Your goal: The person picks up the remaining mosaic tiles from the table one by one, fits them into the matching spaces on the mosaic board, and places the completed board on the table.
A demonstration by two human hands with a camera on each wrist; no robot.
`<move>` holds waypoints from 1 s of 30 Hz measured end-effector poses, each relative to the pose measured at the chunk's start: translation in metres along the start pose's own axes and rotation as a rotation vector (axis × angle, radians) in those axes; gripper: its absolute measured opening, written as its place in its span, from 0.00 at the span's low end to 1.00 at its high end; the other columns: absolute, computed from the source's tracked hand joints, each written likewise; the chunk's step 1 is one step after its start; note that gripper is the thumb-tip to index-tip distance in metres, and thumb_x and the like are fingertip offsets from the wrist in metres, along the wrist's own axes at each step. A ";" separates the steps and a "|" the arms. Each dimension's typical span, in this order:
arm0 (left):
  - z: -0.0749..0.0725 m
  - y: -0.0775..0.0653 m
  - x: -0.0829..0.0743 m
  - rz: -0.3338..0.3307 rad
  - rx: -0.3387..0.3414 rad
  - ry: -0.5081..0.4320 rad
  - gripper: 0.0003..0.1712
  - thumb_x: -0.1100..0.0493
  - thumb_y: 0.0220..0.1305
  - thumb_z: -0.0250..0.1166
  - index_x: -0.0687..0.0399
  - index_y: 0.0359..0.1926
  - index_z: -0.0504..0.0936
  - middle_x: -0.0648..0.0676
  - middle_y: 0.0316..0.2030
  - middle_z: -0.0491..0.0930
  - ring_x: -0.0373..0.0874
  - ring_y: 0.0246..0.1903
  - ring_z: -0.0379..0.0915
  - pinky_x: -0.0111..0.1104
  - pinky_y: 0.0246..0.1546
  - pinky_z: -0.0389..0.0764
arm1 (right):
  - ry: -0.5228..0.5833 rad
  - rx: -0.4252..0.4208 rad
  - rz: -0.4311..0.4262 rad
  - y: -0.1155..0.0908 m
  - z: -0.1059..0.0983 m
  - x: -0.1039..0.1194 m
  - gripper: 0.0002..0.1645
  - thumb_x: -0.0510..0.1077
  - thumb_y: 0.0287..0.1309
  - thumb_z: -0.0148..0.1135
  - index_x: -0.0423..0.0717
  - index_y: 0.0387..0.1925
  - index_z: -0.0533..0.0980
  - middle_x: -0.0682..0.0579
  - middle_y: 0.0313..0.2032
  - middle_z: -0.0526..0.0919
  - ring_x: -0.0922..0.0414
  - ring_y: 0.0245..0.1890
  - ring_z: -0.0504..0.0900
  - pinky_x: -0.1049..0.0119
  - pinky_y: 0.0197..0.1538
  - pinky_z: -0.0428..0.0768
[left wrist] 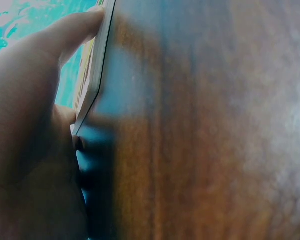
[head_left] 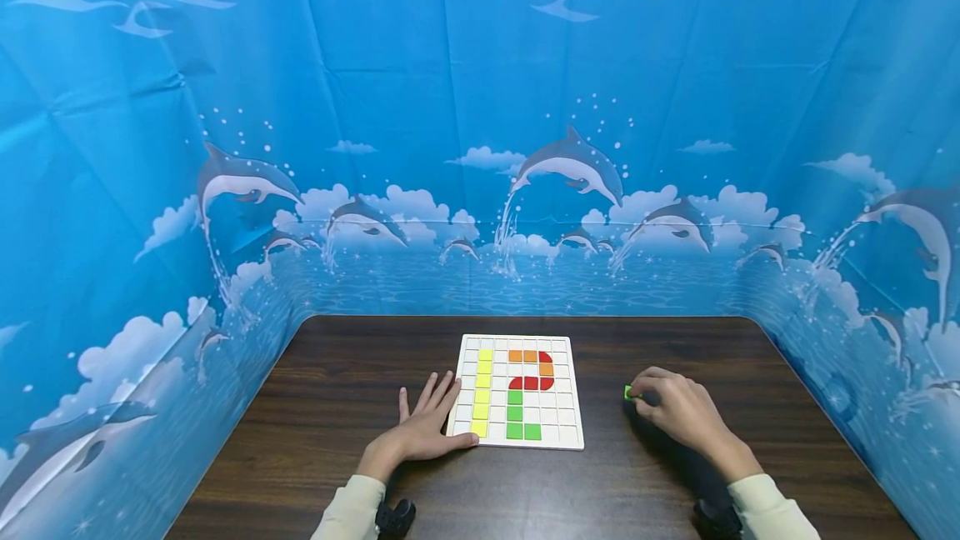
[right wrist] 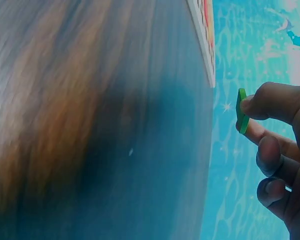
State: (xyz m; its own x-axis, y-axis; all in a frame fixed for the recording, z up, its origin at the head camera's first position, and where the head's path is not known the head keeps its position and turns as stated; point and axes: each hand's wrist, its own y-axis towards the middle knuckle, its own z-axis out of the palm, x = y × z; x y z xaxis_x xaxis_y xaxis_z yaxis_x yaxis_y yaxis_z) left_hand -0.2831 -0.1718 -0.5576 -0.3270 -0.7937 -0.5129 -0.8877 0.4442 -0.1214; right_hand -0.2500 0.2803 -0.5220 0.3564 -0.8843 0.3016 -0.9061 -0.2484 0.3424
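Note:
A white grid board (head_left: 558, 430) lies on the dark wooden table. Yellow tiles (head_left: 482, 394) form a column on its left side. Orange tiles (head_left: 530, 356), red tiles (head_left: 531, 383) and green tiles (head_left: 514, 412) make a figure like a 2 on its right. My left hand (head_left: 423, 430) rests with spread fingers at the board's left edge, its thumb on the lower left corner. To the right of the board, my right hand (head_left: 678, 408) pinches a green tile (right wrist: 242, 111) between thumb and forefinger, held above the table; the other fingers are curled.
The dark brown table (head_left: 337, 357) has rounded far corners. A blue curtain (head_left: 480, 107) printed with dolphins and clouds surrounds its back and sides. Each wrist carries a black camera, one by the left sleeve (head_left: 352, 507) and one by the right sleeve (head_left: 772, 507).

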 end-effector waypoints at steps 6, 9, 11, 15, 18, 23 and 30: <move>-0.002 -0.001 -0.004 -0.014 0.008 0.016 0.65 0.19 0.64 0.60 0.48 0.87 0.48 0.56 0.88 0.40 0.61 0.87 0.26 0.75 0.72 0.17 | 0.007 -0.016 -0.002 0.004 0.001 0.009 0.07 0.41 0.58 0.79 0.59 0.35 0.90 0.58 0.44 0.90 0.61 0.33 0.85 0.70 0.26 0.70; -0.001 -0.001 -0.002 0.000 -0.002 -0.002 0.66 0.18 0.63 0.60 0.47 0.87 0.47 0.57 0.87 0.40 0.62 0.86 0.26 0.76 0.71 0.17 | 0.008 -0.017 0.000 0.005 0.002 0.014 0.08 0.41 0.58 0.79 0.59 0.34 0.90 0.59 0.44 0.90 0.63 0.32 0.83 0.71 0.26 0.69; 0.002 0.000 0.001 0.009 -0.009 -0.015 0.66 0.17 0.62 0.59 0.46 0.88 0.47 0.56 0.88 0.39 0.62 0.86 0.25 0.76 0.71 0.15 | 0.010 -0.020 0.003 0.007 0.003 0.017 0.08 0.41 0.57 0.79 0.59 0.34 0.90 0.59 0.43 0.90 0.64 0.31 0.82 0.71 0.26 0.68; 0.005 0.002 0.005 0.019 -0.024 -0.018 0.66 0.18 0.62 0.60 0.45 0.88 0.47 0.56 0.88 0.39 0.61 0.86 0.24 0.77 0.70 0.15 | 0.020 -0.021 0.006 0.010 0.004 0.024 0.08 0.40 0.57 0.80 0.59 0.34 0.90 0.60 0.43 0.90 0.65 0.31 0.82 0.71 0.25 0.66; 0.006 0.002 0.006 0.028 -0.030 -0.010 0.65 0.18 0.63 0.60 0.45 0.88 0.47 0.56 0.88 0.39 0.61 0.86 0.24 0.77 0.69 0.15 | 0.037 -0.007 0.011 0.011 0.006 0.028 0.08 0.40 0.57 0.80 0.59 0.35 0.91 0.61 0.43 0.90 0.65 0.31 0.82 0.72 0.23 0.65; 0.002 0.001 0.002 0.017 -0.021 -0.001 0.66 0.17 0.63 0.59 0.47 0.88 0.47 0.56 0.88 0.39 0.61 0.86 0.24 0.76 0.70 0.15 | 0.055 0.008 0.007 0.013 0.010 0.036 0.08 0.40 0.57 0.80 0.59 0.35 0.91 0.61 0.42 0.89 0.64 0.33 0.84 0.72 0.24 0.68; -0.003 -0.001 -0.007 -0.043 0.015 0.030 0.64 0.22 0.65 0.63 0.48 0.87 0.48 0.56 0.88 0.40 0.61 0.87 0.28 0.75 0.74 0.21 | 0.067 0.002 -0.030 0.015 0.015 0.046 0.08 0.41 0.56 0.80 0.59 0.34 0.91 0.62 0.42 0.89 0.63 0.35 0.86 0.72 0.29 0.73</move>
State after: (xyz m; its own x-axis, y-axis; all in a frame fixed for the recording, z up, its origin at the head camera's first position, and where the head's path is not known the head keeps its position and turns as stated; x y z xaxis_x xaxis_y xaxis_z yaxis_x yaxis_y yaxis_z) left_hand -0.2808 -0.1681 -0.5508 -0.2987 -0.8243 -0.4810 -0.8962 0.4155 -0.1555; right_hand -0.2509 0.2298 -0.5160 0.3983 -0.8478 0.3501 -0.8951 -0.2757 0.3505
